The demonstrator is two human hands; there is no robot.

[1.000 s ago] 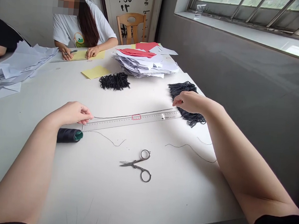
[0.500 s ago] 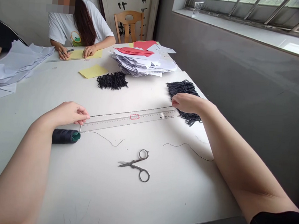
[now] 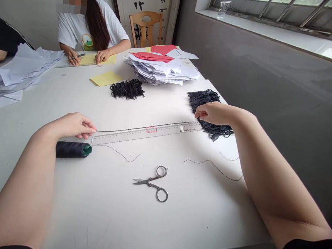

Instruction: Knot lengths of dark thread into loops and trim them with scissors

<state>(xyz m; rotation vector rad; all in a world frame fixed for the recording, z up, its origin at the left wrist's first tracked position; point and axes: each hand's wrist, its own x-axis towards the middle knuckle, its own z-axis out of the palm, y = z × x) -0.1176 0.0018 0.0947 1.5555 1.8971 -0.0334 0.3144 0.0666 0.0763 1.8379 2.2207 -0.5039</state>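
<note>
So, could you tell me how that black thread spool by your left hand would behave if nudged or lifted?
Lying on its side, the black thread spool would probably roll if nudged across the smooth white table. Its tight winding looks firm rather than squashy.

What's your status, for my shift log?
Left hand at metal ruler's left end, right hand over black thread bundle. Black thread strand along ruler. Scissors apart below ruler.

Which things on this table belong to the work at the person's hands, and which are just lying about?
Likely part of the work: left hand, right hand, black thread, ruler, thread spool, black thread bundle, second bundle, scissors.

Just lying about: stacked white papers, red paper, yellow card.
</note>
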